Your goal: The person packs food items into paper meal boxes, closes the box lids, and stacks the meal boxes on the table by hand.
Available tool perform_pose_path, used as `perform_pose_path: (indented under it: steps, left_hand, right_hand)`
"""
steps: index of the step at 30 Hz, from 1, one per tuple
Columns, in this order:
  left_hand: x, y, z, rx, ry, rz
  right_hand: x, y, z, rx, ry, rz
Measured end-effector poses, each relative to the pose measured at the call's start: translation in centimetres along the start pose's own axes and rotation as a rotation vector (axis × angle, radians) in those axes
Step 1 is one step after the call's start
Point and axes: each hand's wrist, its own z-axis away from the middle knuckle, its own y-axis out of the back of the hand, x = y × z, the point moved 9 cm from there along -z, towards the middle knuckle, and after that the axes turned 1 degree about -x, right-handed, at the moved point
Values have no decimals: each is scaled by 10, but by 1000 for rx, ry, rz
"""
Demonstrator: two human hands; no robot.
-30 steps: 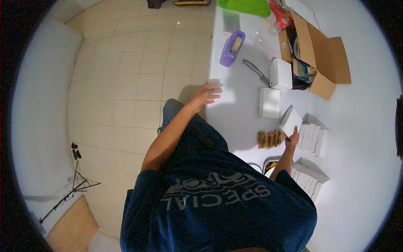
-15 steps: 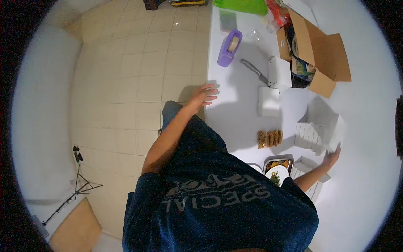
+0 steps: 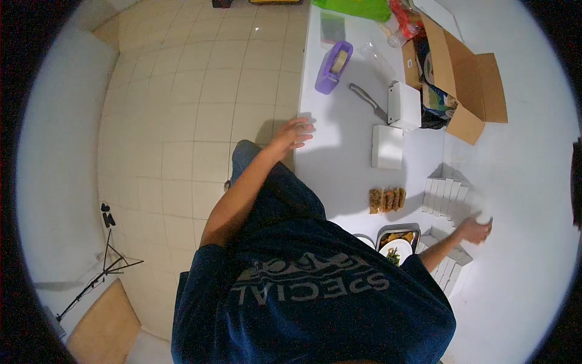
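White boxes [image 3: 444, 197] stand just beside the right hand [image 3: 475, 231], which is blurred, its fingers parted and seemingly empty. Fingers spread and empty, the left hand [image 3: 292, 134] is at the surface's [image 3: 345, 176] edge. Inward from the right hand, a shirt [image 3: 315, 309] cuts off a plate [image 3: 404, 247].

On the surface [image 3: 339, 176], a tape dispenser [image 3: 331, 74] lies far left. A knife [image 3: 364, 94] lies nearer and to its right, left of a far box [image 3: 406, 107]; a near box [image 3: 387, 147] lies just before that one. A carton [image 3: 441, 57] stands far right. Nearer, packets [image 3: 387, 200] lie left of a box row [image 3: 444, 197]; another row [image 3: 447, 273] stands nearer. A plate [image 3: 400, 247], with greens [image 3: 393, 258] on it, overlaps a tray [image 3: 399, 230], nearer than the packets. Floor [image 3: 212, 91] lies left of the surface.
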Motion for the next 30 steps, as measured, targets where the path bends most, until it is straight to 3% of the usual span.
perform_pose_path:
  steps: [2, 4, 5, 6, 9, 11, 15, 21, 23, 25, 27, 29, 30]
  left_hand:
    - [3, 3, 1, 4, -8, -14]
    - [8, 1, 4, 30, 4, 9]
    - [7, 1, 4, 31, 3, 8]
    - [5, 4, 4, 28, 0, 13]
    - [8, 12, 14, 63, -11, 32]
    - [13, 16, 17, 79, -9, 44]
    - [19, 23, 8, 113, -38, 118]
    - [-1, 21, -13, 32, -69, 168]
    - [-5, 12, -19, -38, -100, 215]
    - [-2, -3, -6, -41, -25, 155]
    - [8, -8, 4, -48, 29, 81]
    - [11, -4, 9, -16, 81, -118]
    - [10, 5, 3, -31, 21, -267]
  right_hand:
    - [-81, -39, 59, -222, 171, -478]
    - [-212, -31, 146, -594, 380, -706]
    - [-253, -33, 196, -659, 545, -728]
    - [-292, -21, 230, -1037, 512, -411]
    - [-319, -48, 277, -1071, 513, -424]
    - [-314, -61, 284, -1158, 471, -75]
    - [-298, -92, 297, -1199, 361, -93]
    - [-320, -61, 312, -1285, 284, -162]
    - [-343, -29, 335, -1391, 385, -244]
    - [-369, 20, 354, -1211, 586, -380]
    - [-401, 91, 366, -1204, 843, -434]
    - [-421, 146, 374, -1238, 1003, -530]
    - [-426, 166, 370, -1217, 985, -573]
